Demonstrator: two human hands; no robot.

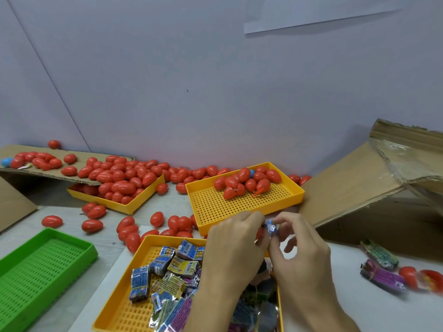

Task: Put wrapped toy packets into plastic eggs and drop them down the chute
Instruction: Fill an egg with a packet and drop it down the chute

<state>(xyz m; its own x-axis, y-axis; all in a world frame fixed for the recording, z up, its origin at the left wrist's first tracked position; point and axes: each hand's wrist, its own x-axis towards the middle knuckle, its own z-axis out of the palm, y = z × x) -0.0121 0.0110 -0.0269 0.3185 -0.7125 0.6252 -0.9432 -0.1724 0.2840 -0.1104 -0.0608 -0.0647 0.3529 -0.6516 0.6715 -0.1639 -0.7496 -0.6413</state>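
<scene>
My left hand (pixel 233 243) and my right hand (pixel 299 250) meet above the near yellow tray (pixel 124 281). Both pinch a small blue wrapped toy packet (pixel 271 226) between their fingertips. A bit of red egg (pixel 259 234) shows between the hands, held in my left hand; most of it is hidden. The near tray holds several wrapped packets (pixel 165 267). Behind the hands a second yellow tray (pixel 242 202) carries several red plastic eggs (pixel 247 180). The cardboard chute (pixel 364 185) slopes up at the right.
A third yellow tray (pixel 134 207) full of red eggs sits at the back left under a cardboard flap (pixel 79 179). Loose eggs (pixel 127 226) lie across the table. An empty green tray (pixel 43 267) is at the left. Packets (pixel 381 276) and eggs (pixel 408 274) lie at the right.
</scene>
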